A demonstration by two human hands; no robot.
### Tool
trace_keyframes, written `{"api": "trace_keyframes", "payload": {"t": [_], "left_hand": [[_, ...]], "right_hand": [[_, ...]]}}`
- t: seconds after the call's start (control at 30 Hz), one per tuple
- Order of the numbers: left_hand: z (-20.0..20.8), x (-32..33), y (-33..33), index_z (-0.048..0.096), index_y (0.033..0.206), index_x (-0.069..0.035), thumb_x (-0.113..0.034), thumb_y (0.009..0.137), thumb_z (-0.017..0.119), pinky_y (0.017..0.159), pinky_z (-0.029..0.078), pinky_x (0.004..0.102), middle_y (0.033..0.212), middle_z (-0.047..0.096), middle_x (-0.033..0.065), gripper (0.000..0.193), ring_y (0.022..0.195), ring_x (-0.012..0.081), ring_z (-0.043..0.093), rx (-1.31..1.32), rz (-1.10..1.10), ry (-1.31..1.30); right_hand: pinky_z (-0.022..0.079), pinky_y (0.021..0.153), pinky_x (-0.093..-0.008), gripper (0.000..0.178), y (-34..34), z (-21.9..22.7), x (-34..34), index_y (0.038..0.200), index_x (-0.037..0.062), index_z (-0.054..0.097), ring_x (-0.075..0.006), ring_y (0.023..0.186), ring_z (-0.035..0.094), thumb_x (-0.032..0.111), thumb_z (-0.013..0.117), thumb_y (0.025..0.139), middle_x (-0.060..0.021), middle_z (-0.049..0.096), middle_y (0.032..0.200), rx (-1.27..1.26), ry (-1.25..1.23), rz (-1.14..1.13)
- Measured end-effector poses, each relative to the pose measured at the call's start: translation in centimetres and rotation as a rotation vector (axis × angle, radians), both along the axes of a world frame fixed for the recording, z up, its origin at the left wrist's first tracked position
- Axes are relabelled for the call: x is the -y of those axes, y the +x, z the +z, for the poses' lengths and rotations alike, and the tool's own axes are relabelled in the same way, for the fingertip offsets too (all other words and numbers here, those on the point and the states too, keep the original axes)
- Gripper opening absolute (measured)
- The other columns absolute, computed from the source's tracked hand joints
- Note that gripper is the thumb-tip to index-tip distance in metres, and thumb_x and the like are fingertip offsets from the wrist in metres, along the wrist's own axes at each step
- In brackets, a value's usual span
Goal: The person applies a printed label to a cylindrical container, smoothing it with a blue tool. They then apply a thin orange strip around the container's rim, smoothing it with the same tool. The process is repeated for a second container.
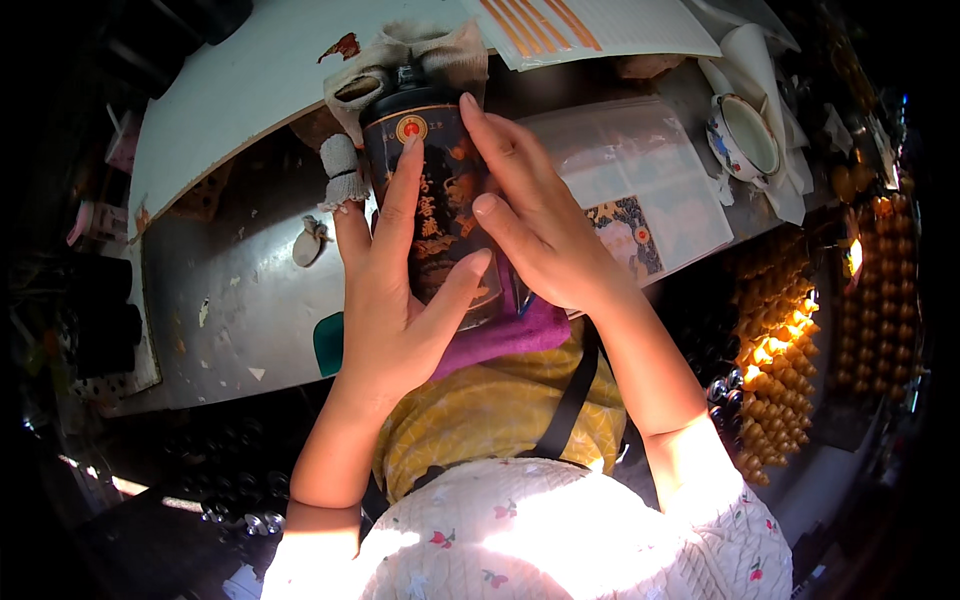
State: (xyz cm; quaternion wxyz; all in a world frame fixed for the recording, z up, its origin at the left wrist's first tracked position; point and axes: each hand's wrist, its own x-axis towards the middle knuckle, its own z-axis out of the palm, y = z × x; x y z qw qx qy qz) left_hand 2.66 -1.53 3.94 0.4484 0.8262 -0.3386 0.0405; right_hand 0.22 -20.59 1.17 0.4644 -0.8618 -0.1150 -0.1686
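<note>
A dark bottle (440,210) with a black shoulder, orange-gold decoration and a red round emblem lies in front of me, its neck pointing away. A white cloth-covered rest (452,58) is around its neck. My left hand (390,275) lies along its left side, fingers spread, index fingertip on the front just below the emblem and thumb across the lower front. A knitted white wrap (345,172) covers one left fingertip. My right hand (535,215) lies flat along the right side, fingers stretched and thumb apart. Beneath the bottle's base is a purple cloth (510,335).
A metal worktop (245,335) spreads to the left, with a small cloth bundle (308,243) on it. At right, a decorated label (625,235) lies by clear plastic sheets (650,150); beyond stands an enamel mug (743,140). Orange strips (540,25) lie on a white board. Stacked gold pieces (780,370) stand right.
</note>
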Motion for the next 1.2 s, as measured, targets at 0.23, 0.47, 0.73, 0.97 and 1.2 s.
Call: {"api": "trace_keyframes", "payload": {"t": [0.23, 0.47, 0.73, 0.97, 1.2], "left_hand": [[0.7, 1.3, -0.6, 0.015, 0.162, -0.002, -0.017, 0.079, 0.077, 0.099, 0.044, 0.0392, 0.122, 0.044, 0.0219, 0.105, 0.111, 0.0331, 0.045, -0.111, 0.072, 0.035], [1.2, 1.0, -0.7, 0.013, 0.162, -0.003, -0.014, 0.075, 0.075, 0.098, 0.044, 0.0396, 0.122, 0.042, 0.0226, 0.108, 0.109, 0.0329, 0.044, -0.148, 0.046, 0.07], [1.1, 0.7, -0.4, 0.013, 0.163, -0.006, -0.014, 0.074, 0.078, 0.098, 0.045, 0.0403, 0.123, 0.042, 0.0213, 0.11, 0.11, 0.0323, 0.044, -0.121, -0.009, 0.023], [1.3, 1.8, 0.7, 0.012, 0.162, -0.003, -0.016, 0.075, 0.081, 0.103, 0.043, 0.0418, 0.132, 0.046, 0.0209, 0.112, 0.116, 0.0338, 0.042, -0.135, 0.046, -0.004], [0.4, 0.4, 0.6, 0.003, 0.162, -0.001, -0.021, 0.073, 0.085, 0.106, 0.041, 0.0425, 0.136, 0.044, 0.0228, 0.123, 0.121, 0.0349, 0.043, -0.123, -0.022, -0.01]], "right_hand": [[0.049, 0.084, -0.031, 0.059, 2.7, 0.1, -0.4, 0.138, 0.0003, 0.053, -0.0176, 0.1, 0.06, 0.045, 0.06, 0.101, -0.0115, 0.062, 0.124, -0.339, 0.634, -0.087], [0.042, 0.062, -0.0216, 0.047, 3.6, 1.0, 0.2, 0.114, 0.0062, 0.064, -0.0049, 0.071, 0.052, 0.051, 0.063, 0.099, 0.0031, 0.063, 0.094, -0.535, 0.774, 0.014], [0.04, 0.057, -0.0225, 0.049, 4.2, 1.9, 0.4, 0.109, 0.0081, 0.066, -0.0059, 0.066, 0.05, 0.055, 0.058, 0.1, 0.0036, 0.062, 0.087, -0.621, 0.785, 0.037], [0.038, 0.055, -0.0234, 0.051, 3.9, 2.0, 0.2, 0.107, 0.0082, 0.067, -0.0066, 0.066, 0.049, 0.058, 0.056, 0.1, 0.0032, 0.06, 0.084, -0.633, 0.838, 0.035], [0.042, 0.061, -0.0224, 0.048, 3.2, 1.6, 0.8, 0.12, 0.0047, 0.064, -0.0067, 0.075, 0.053, 0.048, 0.062, 0.1, 0.0011, 0.064, 0.094, -0.579, 0.817, 0.174]]}}
